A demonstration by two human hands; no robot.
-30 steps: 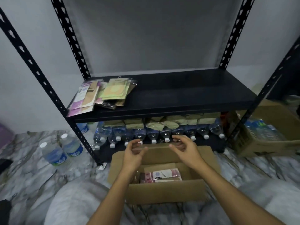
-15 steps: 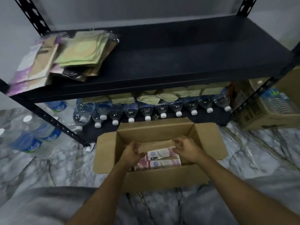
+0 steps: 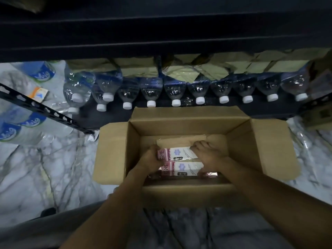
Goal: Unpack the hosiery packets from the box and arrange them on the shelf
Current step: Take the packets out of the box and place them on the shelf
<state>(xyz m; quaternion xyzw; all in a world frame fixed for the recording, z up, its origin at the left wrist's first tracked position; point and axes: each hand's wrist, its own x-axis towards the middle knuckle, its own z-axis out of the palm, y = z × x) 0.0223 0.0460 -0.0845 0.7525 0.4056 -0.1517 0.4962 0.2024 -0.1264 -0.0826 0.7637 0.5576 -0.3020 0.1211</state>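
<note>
An open cardboard box [image 3: 239, 144] stands on the floor in front of the black shelf [image 3: 161, 36]. Inside lie pink-and-white hosiery packets: an upper one [image 3: 177, 154] and a lower one [image 3: 181, 168] beneath it. A tan packet [image 3: 176, 141] lies behind them. My left hand [image 3: 150, 159] grips the upper packet's left end. My right hand [image 3: 209, 155] holds its right end. Both hands are down inside the box.
A row of water bottles [image 3: 179, 90] lies on the bottom shelf with tan packets [image 3: 197, 69] behind them. More bottles [image 3: 21, 126] lie on the marble floor at left, past a black shelf post [image 3: 45, 112]. Another carton [image 3: 319, 115] sits far right.
Both hands went from above the box down into it and closed on the ends of the top pink packet. The view tilted downward, so the upper shelf's packets left the frame.
</note>
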